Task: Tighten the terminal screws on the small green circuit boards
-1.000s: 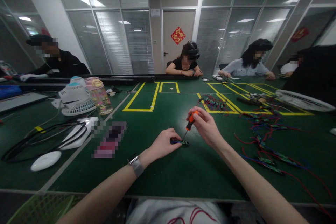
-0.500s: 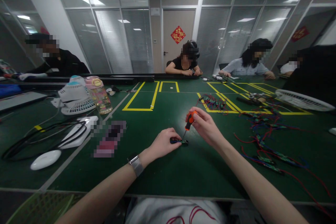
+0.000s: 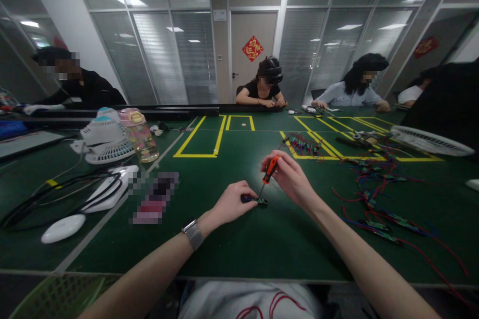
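Note:
In my right hand [image 3: 286,172] is an orange and black screwdriver [image 3: 270,170], gripped by its handle with the shaft slanting down to the left. Its tip meets a small green circuit board [image 3: 262,202] lying on the green table. My left hand [image 3: 235,200] is closed on the board's left part, fingers and thumb pinching it against the tabletop. A dark piece and a bit of blue show at that end; the fingers hide the rest. The wrist of that arm wears a watch [image 3: 191,232].
Several circuit boards with red and blue wires [image 3: 377,227] spread over the right side; another bundle [image 3: 301,144] lies beyond my hands. Leftward are a phone [image 3: 155,197], a white mouse [image 3: 63,229], black cables, a bottle [image 3: 140,134] and a white fan [image 3: 107,134]. Co-workers sit opposite.
My right hand and the screwdriver handle have shifted or turned slightly, the tip staying at the board. My left hand keeps its hold. The whole view has moved a little.

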{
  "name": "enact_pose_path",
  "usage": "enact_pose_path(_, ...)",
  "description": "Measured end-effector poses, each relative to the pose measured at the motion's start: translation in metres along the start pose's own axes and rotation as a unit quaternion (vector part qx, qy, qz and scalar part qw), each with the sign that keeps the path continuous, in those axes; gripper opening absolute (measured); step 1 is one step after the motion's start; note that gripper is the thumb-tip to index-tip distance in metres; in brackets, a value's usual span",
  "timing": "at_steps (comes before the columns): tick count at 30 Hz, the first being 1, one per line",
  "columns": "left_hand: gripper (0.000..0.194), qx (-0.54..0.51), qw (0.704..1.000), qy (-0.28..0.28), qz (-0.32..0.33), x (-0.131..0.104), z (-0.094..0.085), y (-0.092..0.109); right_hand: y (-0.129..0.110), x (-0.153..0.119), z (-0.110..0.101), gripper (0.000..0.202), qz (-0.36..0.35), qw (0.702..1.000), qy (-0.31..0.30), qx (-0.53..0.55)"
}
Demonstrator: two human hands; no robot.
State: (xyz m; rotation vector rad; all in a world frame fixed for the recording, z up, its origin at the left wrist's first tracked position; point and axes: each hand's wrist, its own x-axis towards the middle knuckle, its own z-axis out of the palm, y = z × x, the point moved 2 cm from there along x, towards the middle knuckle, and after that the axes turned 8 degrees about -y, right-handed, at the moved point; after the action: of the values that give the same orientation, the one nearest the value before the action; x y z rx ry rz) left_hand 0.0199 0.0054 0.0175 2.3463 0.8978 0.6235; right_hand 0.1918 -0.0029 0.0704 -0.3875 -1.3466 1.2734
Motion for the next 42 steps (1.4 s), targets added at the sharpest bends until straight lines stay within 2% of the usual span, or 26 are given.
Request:
enact_pose_path(4, 0.009, -0.011, 1.0, 0.0, -0.006, 0.0, -0.0004, 0.0005, 0.0006, 0.0003, -0.0029, 0.016, 0.0, 1.0, 0.024, -0.013)
enact_pose_path(12, 0.006, -0.009, 1.0, 0.002, -0.006, 0.0004, -0.0022, 0.0036, -0.0006, -0.0014, -0.0024, 0.025, 0.03, 0.999, -0.003, -0.01)
enact_pose_path(19, 0.008, -0.009, 1.0, 0.009, -0.003, 0.0008, 0.0011, -0.001, -0.0014, -0.0007, 0.0011, 0.014, 0.011, 1.0, -0.02, 0.005)
enact_pose_path(30, 0.009, -0.011, 1.0, 0.007, -0.007, 0.002, 0.0032, -0.0018, 0.0019, -0.0005, -0.0005, 0.015, 0.0, 1.0, 0.016, -0.008)
enact_pose_path(39, 0.007, -0.004, 1.0, 0.001, -0.001, 0.0002, 0.0018, -0.0002, -0.0013, -0.0009, 0.002, 0.025, 0.031, 0.999, 0.008, 0.001)
enact_pose_path(42, 0.007, -0.012, 1.0, 0.003, 0.001, 0.0, 0.001, 0.0006, -0.0013, -0.0011, 0.0026, 0.02, 0.023, 1.0, 0.0, 0.003)
